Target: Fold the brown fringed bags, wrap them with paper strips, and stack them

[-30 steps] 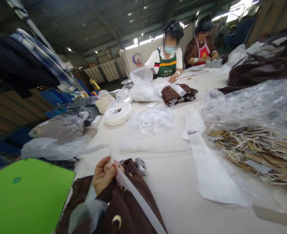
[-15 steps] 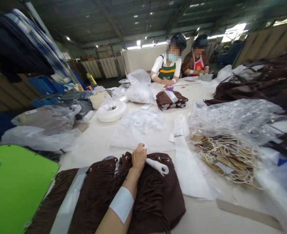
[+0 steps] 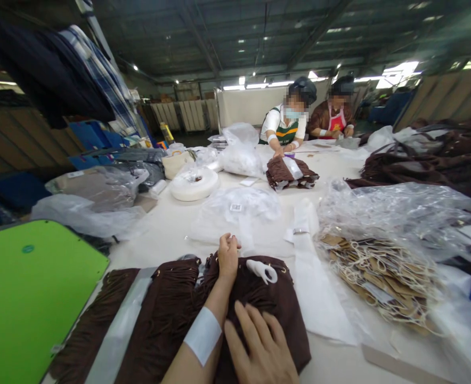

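Brown fringed drawstring bags (image 3: 163,309) lie side by side along the near edge, a pale strip (image 3: 119,325) wrapped across the left ones. My left hand (image 3: 228,258) is at the top rim of the right-hand bag, its fingers partly curled; whether they grip anything is hidden. Spread over the front of that same bag (image 3: 295,314), my right hand (image 3: 259,341) has its fingers apart and holds nothing. A white foam roll (image 3: 262,271) lies on the bag's top opening, right of my left hand.
Beyond the bags lies a clear plastic bag (image 3: 235,210). White sheeting (image 3: 319,288) and corded brown tags (image 3: 379,277) are on the right, a green board (image 3: 31,298) on the left. Across the table (image 3: 331,170), a person (image 3: 285,128) touches a brown bundle (image 3: 289,172); another person (image 3: 333,117) is beside them.
My right hand has come into view over the right bag. My left hand's fingers have lifted slightly from the rim and the foam roll. The person opposite has reached to the brown bundle.
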`<state>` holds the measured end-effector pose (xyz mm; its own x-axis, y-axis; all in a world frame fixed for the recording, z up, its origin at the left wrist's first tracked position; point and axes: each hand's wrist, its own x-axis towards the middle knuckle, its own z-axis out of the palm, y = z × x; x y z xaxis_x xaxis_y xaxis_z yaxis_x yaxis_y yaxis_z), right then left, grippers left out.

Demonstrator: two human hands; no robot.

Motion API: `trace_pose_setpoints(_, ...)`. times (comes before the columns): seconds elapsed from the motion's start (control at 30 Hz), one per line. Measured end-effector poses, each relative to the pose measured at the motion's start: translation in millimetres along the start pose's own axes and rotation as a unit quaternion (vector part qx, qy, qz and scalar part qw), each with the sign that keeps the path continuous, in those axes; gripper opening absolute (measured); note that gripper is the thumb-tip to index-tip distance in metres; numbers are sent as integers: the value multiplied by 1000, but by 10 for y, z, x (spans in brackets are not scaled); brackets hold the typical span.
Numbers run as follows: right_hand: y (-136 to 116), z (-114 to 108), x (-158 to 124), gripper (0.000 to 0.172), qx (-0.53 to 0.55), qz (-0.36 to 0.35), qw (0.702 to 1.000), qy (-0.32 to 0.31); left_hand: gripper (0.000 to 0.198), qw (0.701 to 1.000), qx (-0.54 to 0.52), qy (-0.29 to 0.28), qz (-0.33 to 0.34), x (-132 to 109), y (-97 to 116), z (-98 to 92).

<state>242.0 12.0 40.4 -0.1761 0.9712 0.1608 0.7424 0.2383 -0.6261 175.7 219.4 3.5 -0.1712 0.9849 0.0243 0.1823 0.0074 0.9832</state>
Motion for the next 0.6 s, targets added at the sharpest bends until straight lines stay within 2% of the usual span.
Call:
trace_pose_setpoints(0.1,-4,137,449,57,-165,-54,985,11,30,997,-80,-12,-12,6,-48,-27)
trace_pose_setpoints(0.17,0,136,611,56,-198,-50,979,14,31,993,-120,-19,-13,-5,-83,-39)
trace_pose_setpoints(0.23,61,64,640,46,-207,-47,977,23,32,988,-151,-23,-12,-21,-110,-52)
trace_pose_setpoints(0.3,246,-62,534,38,-188,-53,980,46,35,984,-174,-27,-11,-33,-122,-73)
trace_pose_setpoints(0.37,576,-223,311,36,-154,-34,982,103,36,981,-191,-31,-11,-42,-116,-97)
trace_pose_setpoints(0.4,774,-310,173,35,-146,0,979,143,36,980,-197,-31,-11,-47,-109,-108)
trace_pose_setpoints(0.43,969,-394,32,30,-148,78,964,205,35,979,-201,-31,-10,-51,-100,-116)
trace_pose_setpoints(0.5,1254,-531,-210,33,-182,196,924,274,35,979,-203,-30,-8,-62,-83,-119)
trace_pose_setpoints(0.57,1285,-582,-324,36,-213,194,906,309,34,980,-195,-30,-4,-72,-64,-108)
trace_pose_setpoints(0.6,1198,-566,-314,34,-207,154,919,299,34,982,-187,-30,-2,-76,-51,-100)
